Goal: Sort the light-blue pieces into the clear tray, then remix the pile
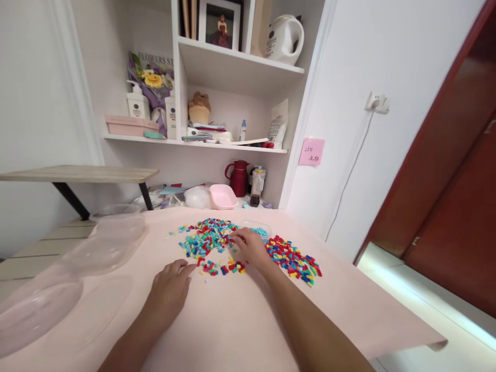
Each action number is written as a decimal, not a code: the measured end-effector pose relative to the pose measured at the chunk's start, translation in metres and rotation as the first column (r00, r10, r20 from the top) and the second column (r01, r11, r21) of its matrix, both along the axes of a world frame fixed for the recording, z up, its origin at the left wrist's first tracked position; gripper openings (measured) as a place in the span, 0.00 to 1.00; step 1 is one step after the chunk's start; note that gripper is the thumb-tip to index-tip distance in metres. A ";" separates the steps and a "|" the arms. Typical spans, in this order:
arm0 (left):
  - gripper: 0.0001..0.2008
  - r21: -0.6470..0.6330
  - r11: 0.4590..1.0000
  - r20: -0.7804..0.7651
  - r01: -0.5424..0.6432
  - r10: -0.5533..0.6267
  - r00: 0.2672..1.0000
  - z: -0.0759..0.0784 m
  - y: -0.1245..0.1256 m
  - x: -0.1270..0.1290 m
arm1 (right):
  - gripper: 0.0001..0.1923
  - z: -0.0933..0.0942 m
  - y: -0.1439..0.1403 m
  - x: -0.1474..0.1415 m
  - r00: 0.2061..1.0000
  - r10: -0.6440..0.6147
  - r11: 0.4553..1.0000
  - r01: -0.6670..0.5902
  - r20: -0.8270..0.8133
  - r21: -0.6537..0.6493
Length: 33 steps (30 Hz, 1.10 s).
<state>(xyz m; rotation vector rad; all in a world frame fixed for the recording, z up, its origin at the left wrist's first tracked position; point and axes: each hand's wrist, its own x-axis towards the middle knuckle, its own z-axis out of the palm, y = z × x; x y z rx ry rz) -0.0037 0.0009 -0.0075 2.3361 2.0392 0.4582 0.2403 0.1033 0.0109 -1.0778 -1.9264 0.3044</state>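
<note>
A person sits at a pale pink table (240, 320) with a scatter of small coloured pieces (207, 238) spread across its far middle: red, blue, yellow, green and turquoise bits, thickest in a heap at the back, with a second pile of mostly red, blue and yellow pieces (294, 258) off to the right. The right hand (250, 247) reaches into the gap between the two heaps, fingers curled down onto the pieces at the edge of the main one; whether it has pinched any I cannot tell from here. Just behind that hand sits a small clear tub (259, 230) with turquoise pieces inside, touching the scatter. The left hand (170, 289) lies flat on the table, palm down, fingers loose and empty, its fingertips just beside a short row of red, blue and yellow bits (222, 267) at the near edge. On the left side of the table are large clear plastic trays (112, 243), nested or overlapping, with nothing visible inside them; another clear tray (34, 305) lies nearer. At the back, against the shelves, stand a pink tub (223, 196), a dark red jug (238, 178) and a small bottle (256, 188).
</note>
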 end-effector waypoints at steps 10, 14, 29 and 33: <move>0.22 -0.007 1.000 -0.009 0.001 -0.001 1.000 0.000 -0.001 -0.001 | 0.15 -0.010 -0.002 -0.025 0.875 -0.057 0.995 0.091 0.480 -0.048; 0.22 -0.010 1.000 -0.006 0.006 -0.006 1.000 0.000 0.001 -0.002 | 0.14 -0.004 -0.003 -0.022 0.871 -0.060 0.986 0.127 0.487 -0.106; 0.23 -0.003 1.000 -0.010 0.006 -0.006 1.000 0.003 0.001 -0.002 | 0.10 0.003 -0.005 -0.019 0.859 -0.066 0.984 0.141 0.508 -0.110; 0.23 -0.009 1.000 -0.011 0.004 -0.005 1.000 0.004 0.001 -0.001 | 0.12 0.005 -0.008 -0.022 0.862 -0.089 0.984 0.155 0.499 -0.091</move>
